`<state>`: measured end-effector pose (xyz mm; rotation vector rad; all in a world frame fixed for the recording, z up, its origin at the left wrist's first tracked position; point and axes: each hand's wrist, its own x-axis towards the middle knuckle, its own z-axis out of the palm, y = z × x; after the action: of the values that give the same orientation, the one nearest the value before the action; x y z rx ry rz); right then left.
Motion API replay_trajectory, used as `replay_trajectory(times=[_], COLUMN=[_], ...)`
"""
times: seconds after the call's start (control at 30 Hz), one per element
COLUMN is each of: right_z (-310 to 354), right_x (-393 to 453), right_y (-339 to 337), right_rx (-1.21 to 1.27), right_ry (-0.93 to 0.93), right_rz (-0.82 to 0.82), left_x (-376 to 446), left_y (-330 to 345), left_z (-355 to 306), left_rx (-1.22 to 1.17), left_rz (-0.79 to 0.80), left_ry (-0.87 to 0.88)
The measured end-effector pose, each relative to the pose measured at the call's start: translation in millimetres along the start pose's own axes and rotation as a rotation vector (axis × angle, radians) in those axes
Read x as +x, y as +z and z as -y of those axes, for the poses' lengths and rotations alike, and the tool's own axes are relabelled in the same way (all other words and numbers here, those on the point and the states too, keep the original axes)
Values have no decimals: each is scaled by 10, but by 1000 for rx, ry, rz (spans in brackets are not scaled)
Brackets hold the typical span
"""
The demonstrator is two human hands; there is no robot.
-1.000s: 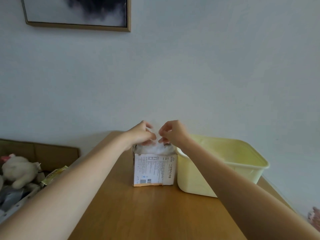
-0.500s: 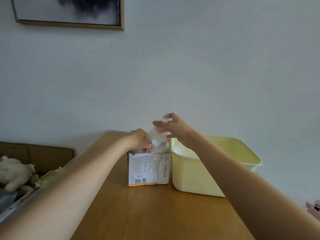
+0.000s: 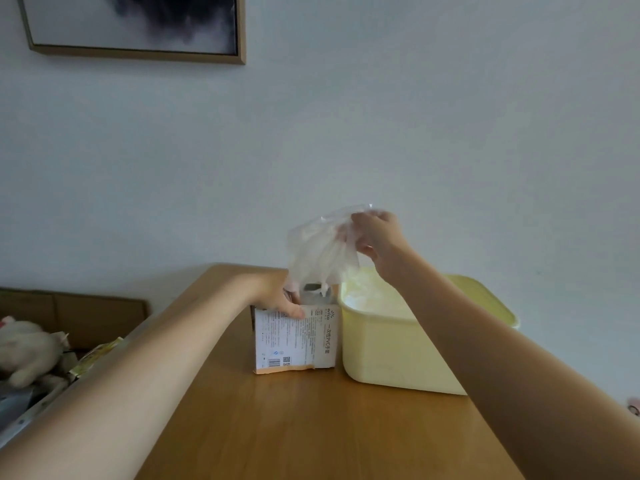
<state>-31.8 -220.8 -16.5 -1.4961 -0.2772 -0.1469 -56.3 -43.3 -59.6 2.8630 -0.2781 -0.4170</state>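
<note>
Right hand (image 3: 375, 242): pinched a clear plastic glove (image 3: 322, 252), centre frame, above the box
Left hand (image 3: 277, 296): gripped the glove box (image 3: 296, 341) top edge

Yellow tub (image 3: 398, 351) on the wooden table (image 3: 311, 427); framed picture (image 3: 131, 22) above — plush toy (image 3: 27, 348) far left.

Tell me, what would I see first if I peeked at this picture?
A see-through plastic glove hanging in mid-air, pinched by the right hand above a small white box. The left hand holds that box steady on the wooden table, beside a pale yellow tub.
</note>
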Motion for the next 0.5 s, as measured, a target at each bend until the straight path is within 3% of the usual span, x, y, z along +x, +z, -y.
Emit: replay_trajectory(times=[0.1, 0.3, 0.33, 0.4, 0.5], right_z=[21, 73, 78, 90, 85], right_x=[-20, 0, -10, -29, -42], right_y=[-93, -291, -317, -408, -497], right_rx=[-40, -17, -48, -113, -65], right_ry=[7, -22, -41, -68, -64], right_rz=[16, -47, -27, 63, 260], left_x=[0, 53, 30, 2, 41], left_y=[-82, -269, -282, -316, -244], left_z=[-80, -177, -237, -420, -676], left_rx=[-105, -688, -854, -1102, -1041], left_rz=[-25, -649, -656, -447, -139], left_ry=[14, 84, 113, 224, 332])
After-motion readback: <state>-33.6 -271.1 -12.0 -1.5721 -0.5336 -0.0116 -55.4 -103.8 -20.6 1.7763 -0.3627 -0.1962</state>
